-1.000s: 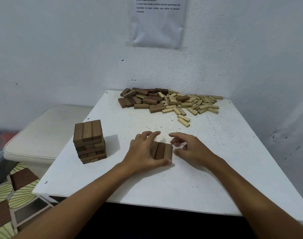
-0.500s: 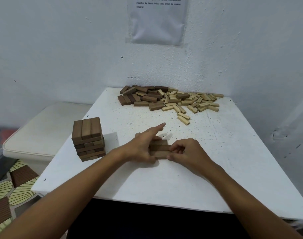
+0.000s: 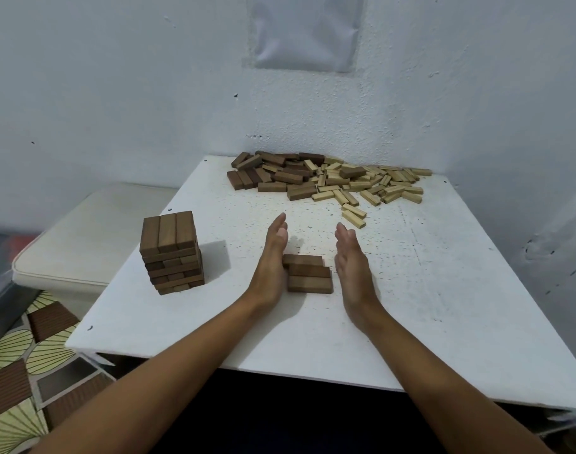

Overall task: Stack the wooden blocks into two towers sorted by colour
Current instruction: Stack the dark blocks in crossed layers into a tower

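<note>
A: Big stuff first. White worktop (image 3: 411, 290), w/ the dark tower (image 3: 171, 252) near its left edge as our landmark. Where's the rest?

B: Loose pile (image 3: 329, 181) sits well beyond the tower, to its right, against the wall; dark blocks on the pile's tower-facing side, pale ones further away. Then the three dark blocks (image 3: 309, 274), right of the tower, abt level w/ its base, lying flat side by side, ends a bit staggered.

A: Hands?

B: Left hand (image 3: 271, 260) is on the tower side of that row, fingers straight, palm edge touching the block ends. Right hand (image 3: 352, 260) is on the far side, also flat and released, just beside the row; can't tell if it touches. Neither grasps anything.

A: How will they handle?

B: My guess: light, stiff wood, smooth faces, so they'll slide on each other easily. Not fragile. Best to squeeze the row across the ends w/ both palms to square it, then pinch the outer long faces and lift as one layer. Tower prob. tips if nudged, so set down gently.
</note>
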Demonstrator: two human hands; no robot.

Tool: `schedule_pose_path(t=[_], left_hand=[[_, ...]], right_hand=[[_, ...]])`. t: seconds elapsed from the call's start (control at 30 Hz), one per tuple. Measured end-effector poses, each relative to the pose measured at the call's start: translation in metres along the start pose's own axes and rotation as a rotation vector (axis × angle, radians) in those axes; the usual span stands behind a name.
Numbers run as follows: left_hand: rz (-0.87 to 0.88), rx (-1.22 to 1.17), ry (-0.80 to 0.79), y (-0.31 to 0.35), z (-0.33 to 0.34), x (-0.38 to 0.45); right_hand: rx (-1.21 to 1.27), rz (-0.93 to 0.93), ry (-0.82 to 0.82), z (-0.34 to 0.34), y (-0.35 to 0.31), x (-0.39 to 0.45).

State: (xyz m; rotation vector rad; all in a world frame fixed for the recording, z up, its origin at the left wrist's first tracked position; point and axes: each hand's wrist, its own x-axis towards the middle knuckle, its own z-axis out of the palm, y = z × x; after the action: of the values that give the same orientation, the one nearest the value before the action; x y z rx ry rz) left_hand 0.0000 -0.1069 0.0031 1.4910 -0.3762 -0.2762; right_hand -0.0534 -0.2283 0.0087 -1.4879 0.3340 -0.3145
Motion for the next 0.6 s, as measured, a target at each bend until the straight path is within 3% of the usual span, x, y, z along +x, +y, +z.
schedule_pose_path(t=[0.17,0.47,0.6], left_hand=[[0.0,-0.054,0.071,-0.001,0.009,0.001],[0.013,-0.038,0.05,-0.004,0.016,-0.001],[0.028,0.128,-0.008,0.001,0.009,-0.001]], right_hand=[[0.043,-0.008,-0.006,0.012,-0.002,0.0],[-0.038,-0.091,-0.028,0.018,0.004,-0.004],[-0.074,-0.093,-0.023,0.01,0.002,0.0]])
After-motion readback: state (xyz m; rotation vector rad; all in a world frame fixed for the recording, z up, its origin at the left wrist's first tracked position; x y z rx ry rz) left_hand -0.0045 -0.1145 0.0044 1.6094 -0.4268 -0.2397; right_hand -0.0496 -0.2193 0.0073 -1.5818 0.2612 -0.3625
